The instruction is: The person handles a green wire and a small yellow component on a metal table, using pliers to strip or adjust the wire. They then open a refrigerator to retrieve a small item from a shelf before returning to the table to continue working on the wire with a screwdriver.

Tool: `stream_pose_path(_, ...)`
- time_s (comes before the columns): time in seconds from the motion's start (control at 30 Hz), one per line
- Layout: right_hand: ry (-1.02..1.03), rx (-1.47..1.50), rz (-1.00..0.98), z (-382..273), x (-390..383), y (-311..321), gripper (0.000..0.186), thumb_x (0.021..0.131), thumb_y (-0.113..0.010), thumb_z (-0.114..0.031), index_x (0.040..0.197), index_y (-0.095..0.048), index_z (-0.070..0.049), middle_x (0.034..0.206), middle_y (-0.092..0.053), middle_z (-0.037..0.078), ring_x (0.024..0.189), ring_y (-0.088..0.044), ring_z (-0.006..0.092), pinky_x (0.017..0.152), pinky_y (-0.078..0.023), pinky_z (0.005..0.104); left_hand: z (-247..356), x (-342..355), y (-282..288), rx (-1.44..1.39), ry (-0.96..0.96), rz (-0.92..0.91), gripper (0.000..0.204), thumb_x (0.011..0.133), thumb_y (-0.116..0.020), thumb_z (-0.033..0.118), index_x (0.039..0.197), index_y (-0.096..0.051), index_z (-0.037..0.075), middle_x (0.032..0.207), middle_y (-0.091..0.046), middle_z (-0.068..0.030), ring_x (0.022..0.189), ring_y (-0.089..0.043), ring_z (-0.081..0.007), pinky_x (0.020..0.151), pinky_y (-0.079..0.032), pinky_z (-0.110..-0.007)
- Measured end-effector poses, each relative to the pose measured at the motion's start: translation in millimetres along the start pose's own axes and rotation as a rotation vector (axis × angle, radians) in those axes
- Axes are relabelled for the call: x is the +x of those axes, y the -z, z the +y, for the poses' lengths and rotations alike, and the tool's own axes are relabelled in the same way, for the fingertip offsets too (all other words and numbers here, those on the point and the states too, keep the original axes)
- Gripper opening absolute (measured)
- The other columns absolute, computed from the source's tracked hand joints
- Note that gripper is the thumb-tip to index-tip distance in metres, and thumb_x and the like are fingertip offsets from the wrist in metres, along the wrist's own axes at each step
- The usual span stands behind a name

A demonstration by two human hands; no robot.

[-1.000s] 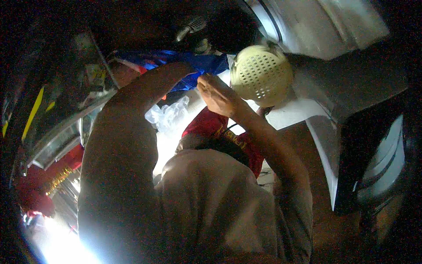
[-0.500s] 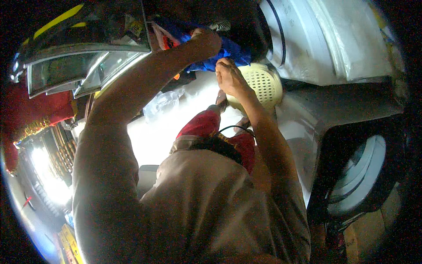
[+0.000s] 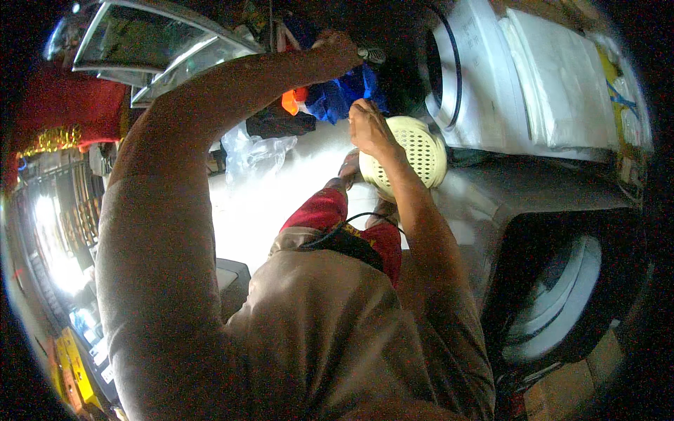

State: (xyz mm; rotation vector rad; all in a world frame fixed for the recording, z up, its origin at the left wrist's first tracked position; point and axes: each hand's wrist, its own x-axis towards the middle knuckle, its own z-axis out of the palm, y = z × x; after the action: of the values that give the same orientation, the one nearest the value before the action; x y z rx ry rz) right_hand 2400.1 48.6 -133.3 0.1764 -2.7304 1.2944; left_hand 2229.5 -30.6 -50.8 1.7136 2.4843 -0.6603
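A blue cloth (image 3: 340,95) with an orange patch (image 3: 293,100) hangs in front of me, in dim light. My left hand (image 3: 337,52) is closed at its upper part, with the fingers partly hidden. Lower down and to the right, my right hand (image 3: 372,131) is curled, its fingertips at the cloth's lower right edge. Behind my right wrist is a round cream plastic basket or stool (image 3: 425,154) with rows of holes.
At the upper right stands a white appliance (image 3: 484,77) with a round opening, beside plastic-wrapped white panels (image 3: 562,91). A dark-framed round opening (image 3: 562,295) is at the lower right. Glass-paned frames (image 3: 154,42) fill the upper left. A clear plastic bag (image 3: 256,154) lies on the bright floor.
My left hand has moved slightly up and right, and my right hand slightly down. The blue cloth shows a smaller, bunched shape, and more orange shows. The whole view has shifted somewhat.
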Motion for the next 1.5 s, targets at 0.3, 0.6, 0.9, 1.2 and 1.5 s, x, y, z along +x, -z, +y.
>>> stream_pose_path(0.3,-0.338,0.575,0.389,9,-17,40,0.013,0.085,-0.065,-0.014,0.09,-0.059,-0.003,0.092,-0.06,0.007,0.087,-0.059,0.0222,0.081,-0.047,0.0356,43,-68,134,-0.107,0.133,-0.193,0.015,0.081,-0.061,0.018,0.089,-0.072,0.013,0.093,-0.071,-0.0117,0.077,-0.07,-0.0252,0.061,-0.056,-0.039)
stream_pose_path(0.6,-0.484,1.288,0.255,-128,-46,92,0.01,0.089,-0.063,-0.011,0.094,-0.06,-0.003,0.082,-0.063,0.008,0.074,-0.064,0.0195,0.073,-0.055,0.0341,141,-243,130,-1.419,0.718,0.415,0.041,0.09,-0.057,0.007,0.13,-0.049,0.004,0.093,-0.064,-0.0122,0.081,-0.062,-0.0169,0.071,-0.049,-0.031)
stream_pose_path(0.9,-0.377,1.211,0.076,-252,-45,11,0.012,0.091,-0.06,-0.013,0.091,-0.06,-0.002,0.085,-0.065,0.009,0.076,-0.066,0.0189,0.076,-0.057,0.035,172,-382,82,-1.894,0.876,0.631,0.037,0.093,-0.057,0.009,0.129,-0.048,0.005,0.087,-0.057,-0.002,0.071,-0.054,-0.0077,0.059,-0.045,-0.024)
stream_pose_path(1.2,-0.33,1.064,-0.183,-376,-44,-128,0.008,0.093,-0.056,-0.01,0.09,-0.058,-0.002,0.085,-0.065,0.01,0.079,-0.067,0.0203,0.075,-0.056,0.034,177,-541,36,-1.588,1.116,0.873,0.03,0.094,-0.058,0.012,0.122,-0.053,0.005,0.077,-0.055,0.0006,0.065,-0.049,-0.0051,0.056,-0.04,-0.021)
stream_pose_path(1.5,-0.322,0.985,-0.412,-433,-39,-192,0.008,0.092,-0.057,-0.009,0.091,-0.058,-0.002,0.078,-0.063,0.007,0.073,-0.065,0.0183,0.068,-0.055,0.0325,209,-591,26,-1.812,1.384,1.023,0.033,0.095,-0.057,0.015,0.125,-0.049,0.004,0.086,-0.056,-0.0019,0.07,-0.051,-0.0081,0.06,-0.042,-0.023)
